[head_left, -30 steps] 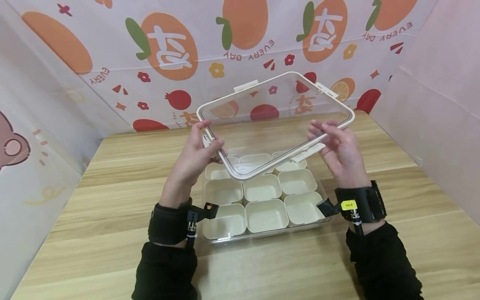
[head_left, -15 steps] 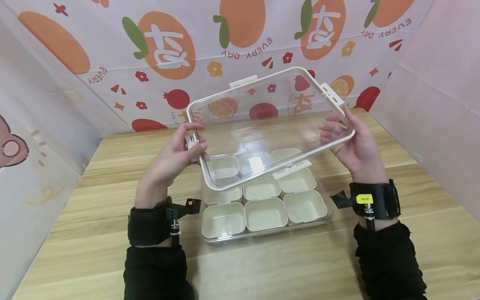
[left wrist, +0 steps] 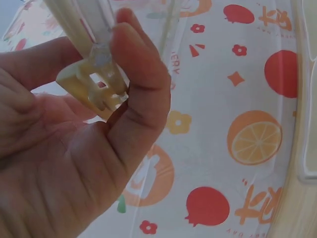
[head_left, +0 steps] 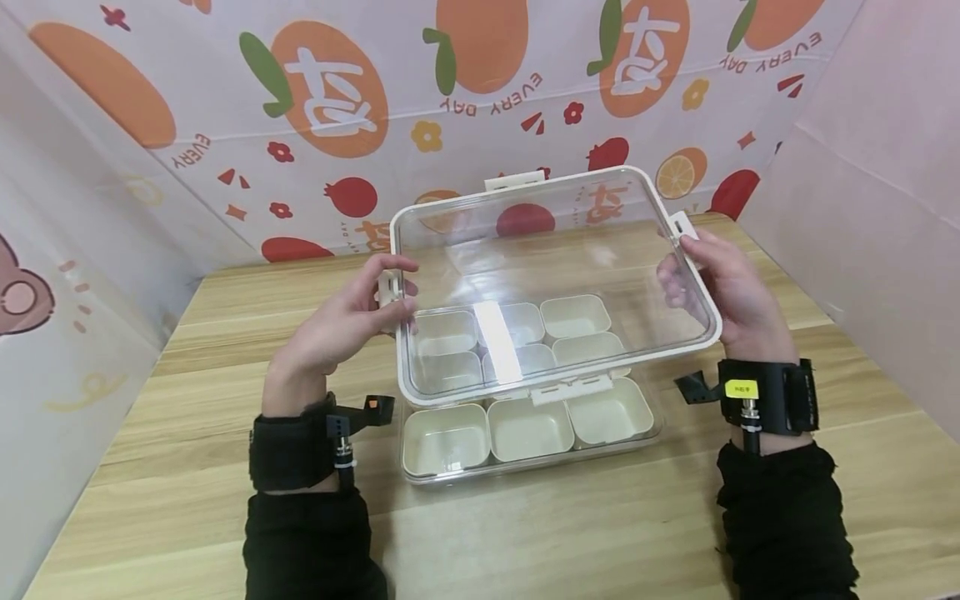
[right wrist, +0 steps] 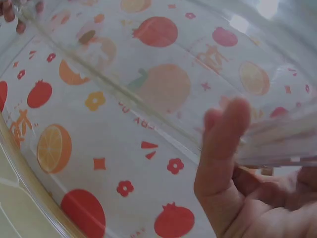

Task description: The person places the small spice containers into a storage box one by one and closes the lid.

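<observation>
A clear rectangular lid (head_left: 577, 267) with a white rim and white side latches is held tilted above the box, its far edge higher. My left hand (head_left: 341, 312) grips its left rim beside a latch (left wrist: 101, 82), thumb and fingers on either side. My right hand (head_left: 738, 292) holds the right rim just below another latch (head_left: 682, 227); its fingers show through the clear panel. Beneath the lid, a clear box (head_left: 536, 467) stands on the table with several cream cups (head_left: 531, 432) in rows. The back rows are seen through the lid.
The wooden table (head_left: 187, 467) carries the box near its middle. Behind it hangs a white curtain (head_left: 465, 142) printed with fruit, and pale sheets (head_left: 877, 208) close in the sides. A black strap with a small camera (head_left: 765, 396) sits on each wrist.
The lid has come down and levelled out sideways over the box. My right hand has slid from the near edge round to the right rim; my left hand has moved slightly left.
</observation>
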A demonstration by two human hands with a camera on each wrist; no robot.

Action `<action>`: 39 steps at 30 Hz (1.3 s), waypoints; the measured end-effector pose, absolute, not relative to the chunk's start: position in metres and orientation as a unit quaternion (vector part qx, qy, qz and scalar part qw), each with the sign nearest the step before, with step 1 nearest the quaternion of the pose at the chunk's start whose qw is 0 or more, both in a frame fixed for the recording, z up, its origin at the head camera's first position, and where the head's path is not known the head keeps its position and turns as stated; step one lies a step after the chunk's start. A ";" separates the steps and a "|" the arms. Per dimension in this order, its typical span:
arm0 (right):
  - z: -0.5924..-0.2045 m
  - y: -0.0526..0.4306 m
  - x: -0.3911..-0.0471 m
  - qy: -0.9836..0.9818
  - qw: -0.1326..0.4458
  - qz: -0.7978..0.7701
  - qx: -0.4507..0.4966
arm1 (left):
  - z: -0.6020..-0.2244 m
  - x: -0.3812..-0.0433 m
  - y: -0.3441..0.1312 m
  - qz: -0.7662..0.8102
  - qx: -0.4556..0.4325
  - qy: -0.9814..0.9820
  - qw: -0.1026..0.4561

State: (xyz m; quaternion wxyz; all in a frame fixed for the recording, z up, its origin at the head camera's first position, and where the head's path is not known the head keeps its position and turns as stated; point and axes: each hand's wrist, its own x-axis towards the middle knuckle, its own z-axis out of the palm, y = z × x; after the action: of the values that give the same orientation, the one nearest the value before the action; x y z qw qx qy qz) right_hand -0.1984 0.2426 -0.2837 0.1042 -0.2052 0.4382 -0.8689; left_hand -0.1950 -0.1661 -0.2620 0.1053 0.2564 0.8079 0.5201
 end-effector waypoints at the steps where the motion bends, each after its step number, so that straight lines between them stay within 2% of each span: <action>1: -0.284 0.244 -0.199 0.447 0.108 -0.865 -0.201 | -0.262 -0.194 -0.168 0.512 0.254 0.814 0.104; 11: -0.289 0.253 -0.199 0.596 0.169 -0.751 -0.227 | -0.263 -0.193 -0.186 0.429 0.273 0.845 0.162; 20: -0.292 0.255 -0.199 0.742 0.149 -0.629 -0.176 | -0.265 -0.195 -0.188 0.420 0.261 0.849 0.187; 28: -0.296 0.257 -0.200 0.744 0.170 -0.624 -0.169 | -0.268 -0.195 -0.192 0.417 0.256 0.849 0.202; 39: -0.307 0.259 -0.208 0.754 0.204 -0.604 -0.159 | -0.272 -0.195 -0.193 0.399 0.196 0.856 0.263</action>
State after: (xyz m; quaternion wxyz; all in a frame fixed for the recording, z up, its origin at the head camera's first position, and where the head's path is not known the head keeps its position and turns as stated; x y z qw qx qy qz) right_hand -0.2079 0.2587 -0.3066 0.2035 -0.1592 0.7537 -0.6043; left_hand -0.1946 -0.1930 -0.2717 0.2633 0.1961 0.8561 0.3992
